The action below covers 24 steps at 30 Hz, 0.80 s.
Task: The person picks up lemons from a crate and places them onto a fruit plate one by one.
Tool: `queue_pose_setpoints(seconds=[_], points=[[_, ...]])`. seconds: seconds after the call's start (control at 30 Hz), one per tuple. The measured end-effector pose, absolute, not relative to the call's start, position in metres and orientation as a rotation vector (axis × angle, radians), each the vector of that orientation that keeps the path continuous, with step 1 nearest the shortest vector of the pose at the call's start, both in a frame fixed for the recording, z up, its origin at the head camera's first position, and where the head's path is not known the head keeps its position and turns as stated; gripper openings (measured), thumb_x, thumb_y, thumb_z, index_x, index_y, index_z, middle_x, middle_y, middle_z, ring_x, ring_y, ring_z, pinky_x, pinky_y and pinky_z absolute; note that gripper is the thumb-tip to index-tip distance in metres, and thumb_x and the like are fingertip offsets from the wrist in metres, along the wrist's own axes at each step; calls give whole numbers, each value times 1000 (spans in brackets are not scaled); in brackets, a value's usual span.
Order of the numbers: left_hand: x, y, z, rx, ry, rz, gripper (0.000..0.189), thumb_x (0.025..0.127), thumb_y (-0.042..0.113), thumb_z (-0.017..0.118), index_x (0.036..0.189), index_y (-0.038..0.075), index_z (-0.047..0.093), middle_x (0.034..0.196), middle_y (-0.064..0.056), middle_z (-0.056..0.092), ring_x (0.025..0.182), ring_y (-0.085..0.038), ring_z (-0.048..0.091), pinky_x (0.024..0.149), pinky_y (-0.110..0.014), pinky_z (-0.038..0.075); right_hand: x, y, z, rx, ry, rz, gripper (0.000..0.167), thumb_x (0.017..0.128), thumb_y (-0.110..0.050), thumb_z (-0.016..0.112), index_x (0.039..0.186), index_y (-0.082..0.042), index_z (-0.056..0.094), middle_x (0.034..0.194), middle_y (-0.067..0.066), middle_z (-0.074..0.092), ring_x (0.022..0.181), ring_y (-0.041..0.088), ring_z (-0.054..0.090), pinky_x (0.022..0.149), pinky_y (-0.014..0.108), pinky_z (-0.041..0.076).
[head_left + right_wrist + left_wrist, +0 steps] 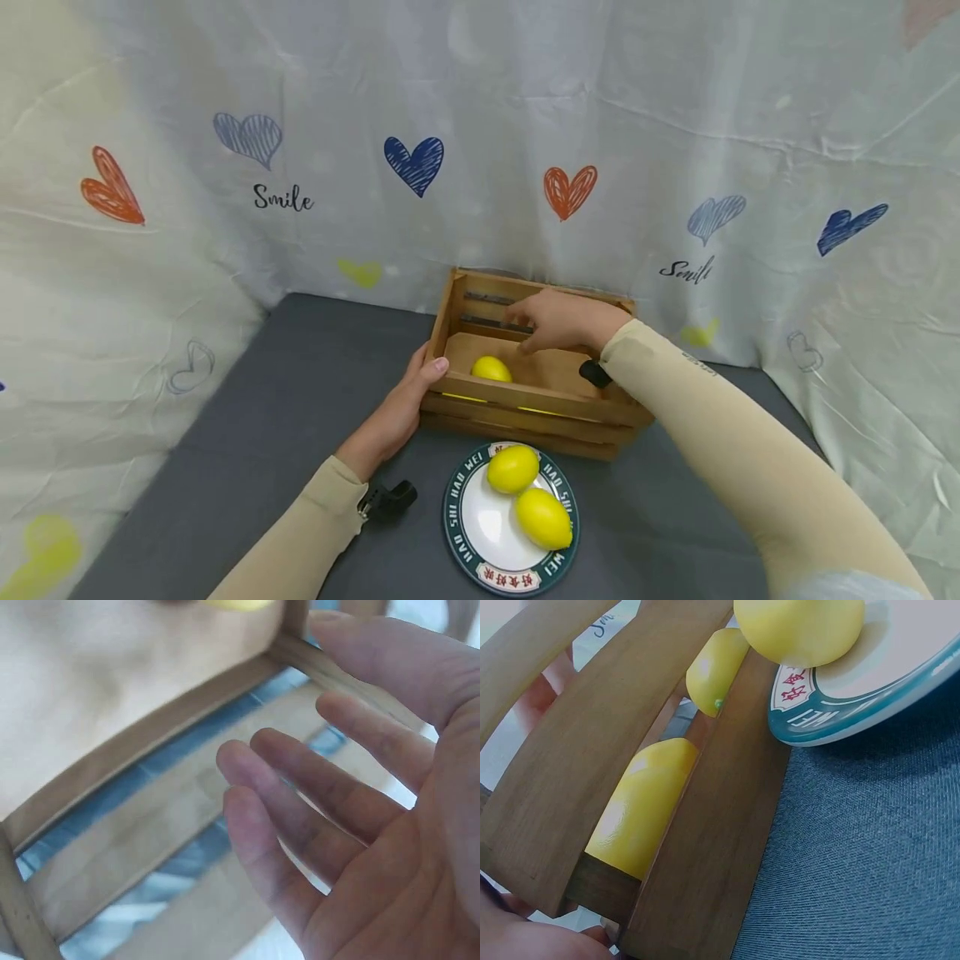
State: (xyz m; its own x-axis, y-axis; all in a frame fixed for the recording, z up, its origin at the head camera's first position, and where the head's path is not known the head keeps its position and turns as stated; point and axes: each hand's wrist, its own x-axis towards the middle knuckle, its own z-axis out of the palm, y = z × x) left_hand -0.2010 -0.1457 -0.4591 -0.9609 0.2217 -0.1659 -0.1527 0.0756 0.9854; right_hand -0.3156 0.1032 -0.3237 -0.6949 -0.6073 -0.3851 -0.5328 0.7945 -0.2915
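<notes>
A slatted wooden crate (525, 407) sits at the back of the table, tilted a little in the head view. My left hand (393, 412) holds its left end, thumb over the rim. Inside, a lemon (491, 368) lies near the front left; the left wrist view shows two lemons (646, 806) behind the front slats. Over the crate's inside reaches my right hand (566, 321), its fingers loosely spread and nothing in them. In front of the crate, a green-rimmed white plate (486, 521) bears two more lemons (543, 518).
A dark grey cloth covers the table (300, 400). Directly behind the crate hangs a pale curtain (495, 100) printed with hearts. The plate's far rim lies close to the crate's front. Black wrist straps (386, 500) sit at both cuffs.
</notes>
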Motion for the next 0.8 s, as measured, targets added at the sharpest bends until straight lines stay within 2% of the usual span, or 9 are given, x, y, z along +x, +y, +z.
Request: queue_pose_setpoints(seconds=[0.33,0.6,0.8], points=[[-200,-146,-462,79,2062,1998,94,102,63,49,174,30,-3,182,-9,-6,165,-40,7,131,-72,0,-323,82,-341,-898,2445,-129,62,98,-28,81,155,-18,60,159,6,60,142,33,60,117,52,51],[-199,-147,-463,62,2059,2006,94,102,63,49,174,31,-2,182,-8,-6,164,-39,7,131,-72,0,-325,62,-349,-962,2359,-53,64,95,-22,84,154,-19,61,155,11,62,142,33,59,113,49,54],[-200,-146,-461,73,2047,2007,93,102,64,50,174,34,0,181,-6,-2,163,-38,12,131,-72,6,-325,51,-359,-964,2330,38,62,95,-20,84,153,-22,61,151,12,64,136,29,61,112,45,56]])
